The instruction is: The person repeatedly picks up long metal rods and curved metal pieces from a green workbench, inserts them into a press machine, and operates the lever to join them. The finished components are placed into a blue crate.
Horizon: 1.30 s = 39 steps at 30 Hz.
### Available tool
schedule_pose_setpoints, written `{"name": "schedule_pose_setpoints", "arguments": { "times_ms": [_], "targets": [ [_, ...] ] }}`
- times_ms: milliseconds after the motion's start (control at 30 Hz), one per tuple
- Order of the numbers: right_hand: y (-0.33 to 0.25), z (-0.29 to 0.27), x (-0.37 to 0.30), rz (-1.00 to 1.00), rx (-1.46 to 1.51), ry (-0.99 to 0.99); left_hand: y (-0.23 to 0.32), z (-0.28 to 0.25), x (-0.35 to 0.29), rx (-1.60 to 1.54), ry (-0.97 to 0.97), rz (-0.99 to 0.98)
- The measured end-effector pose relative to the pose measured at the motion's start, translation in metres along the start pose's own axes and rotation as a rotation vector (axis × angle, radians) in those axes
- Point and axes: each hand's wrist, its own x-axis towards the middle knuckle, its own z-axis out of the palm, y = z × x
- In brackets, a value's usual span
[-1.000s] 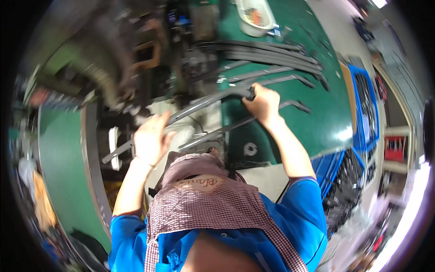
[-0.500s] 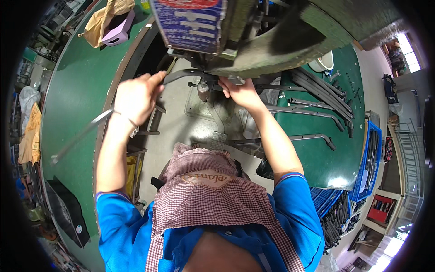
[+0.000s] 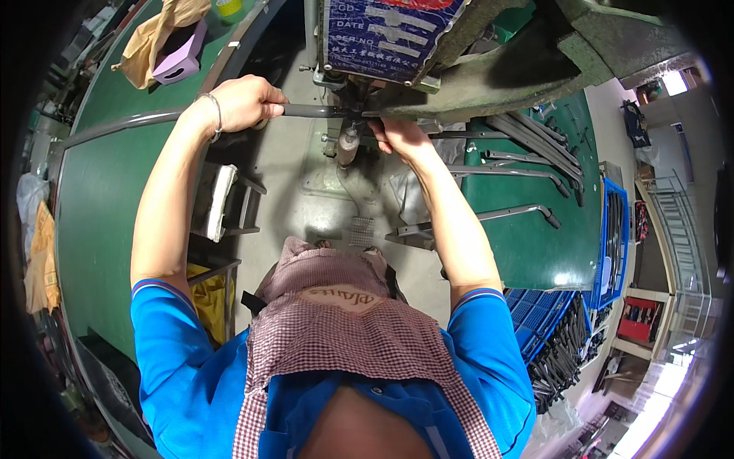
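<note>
My left hand (image 3: 238,103) is closed around a long grey metal tube (image 3: 310,111). The tube runs level into a green-framed machine (image 3: 489,80), and its bent outer part reaches left above the bench. At the other side of the tube's inner end, just under the machine's head, is my right hand (image 3: 399,139). Its fingers are curled, and what they pinch is hidden by the machine and the hand itself. Below the tube's inner end stands a short metal post (image 3: 348,147). A blue plate (image 3: 382,42) is fixed to the machine's front.
On the right green table (image 3: 527,252) lie several bent grey tubes (image 3: 527,172). A blue crate (image 3: 612,245) stands beyond it; another basket (image 3: 539,321) holds dark parts. The left green bench (image 3: 99,229) carries a purple box (image 3: 182,57) with brown paper. A foot pedal (image 3: 362,229) is on the floor.
The tube has turned, so its outer part now extends left above the bench instead of slanting down past my forearm. My left hand has moved up with it; my right hand stays by the machine.
</note>
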Motion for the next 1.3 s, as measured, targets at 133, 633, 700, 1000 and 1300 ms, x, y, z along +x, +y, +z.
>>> {"name": "schedule_pose_setpoints", "arguments": {
  "times_ms": [133,633,700,1000,1300],
  "targets": [
    [-0.005,0.002,-0.008,-0.028,0.042,0.043,0.006,0.003,-0.004,0.047,0.063,0.051],
    [0.048,0.037,0.001,-0.602,-0.447,0.743,0.012,0.074,-0.04,0.147,0.566,0.125],
    [0.051,0.044,-0.003,-0.378,-0.293,0.674,0.014,0.088,-0.044,0.106,0.618,0.085],
    [0.042,0.044,-0.005,-0.518,-0.303,0.604,0.015,0.088,-0.042,0.079,0.585,0.044],
    [0.031,0.048,-0.014,-0.365,-0.505,0.663,0.017,0.088,-0.044,0.028,0.572,0.014]
  ]
}}
